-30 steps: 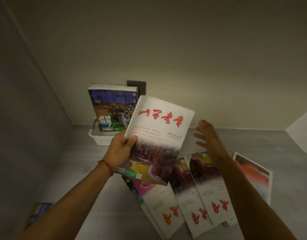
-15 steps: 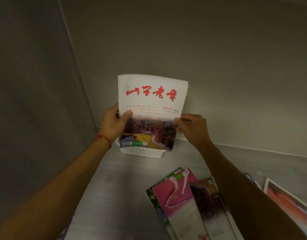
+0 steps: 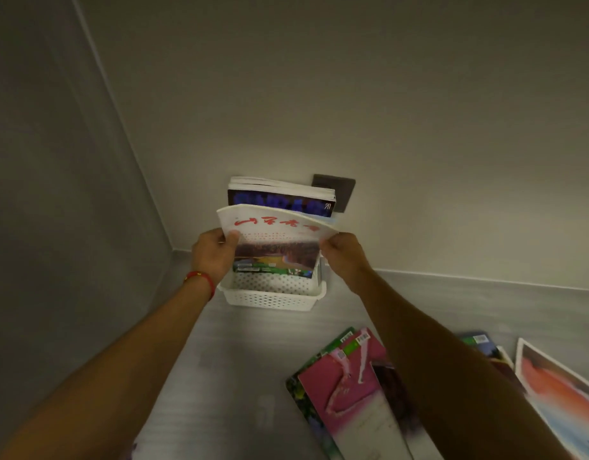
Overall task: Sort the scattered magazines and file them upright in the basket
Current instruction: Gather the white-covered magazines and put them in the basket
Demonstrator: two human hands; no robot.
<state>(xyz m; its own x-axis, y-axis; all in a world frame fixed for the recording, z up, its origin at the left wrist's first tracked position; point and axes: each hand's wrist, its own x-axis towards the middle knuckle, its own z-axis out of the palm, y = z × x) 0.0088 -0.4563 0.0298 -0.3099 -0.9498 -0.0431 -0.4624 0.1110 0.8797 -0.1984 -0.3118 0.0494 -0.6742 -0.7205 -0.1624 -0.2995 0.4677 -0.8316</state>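
My left hand [image 3: 211, 257] and right hand [image 3: 341, 257] pinch the magazine's [image 3: 276, 247] side edges, its foot entering the basket [image 3: 270, 302]. It's light and floppy, top bowing, so I'd grip low by the spine.

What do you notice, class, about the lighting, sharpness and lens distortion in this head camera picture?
Head view: dim overall, with the brightest patch on the wall behind the white perforated plastic basket; the white magazine with red lettering looks soft and bowed, its small print unreadable; the wide lens bends the wall corner lines and stretches both forearms towards the bottom edge; the pink-covered magazine on the grey floor is darker but legible in colour.
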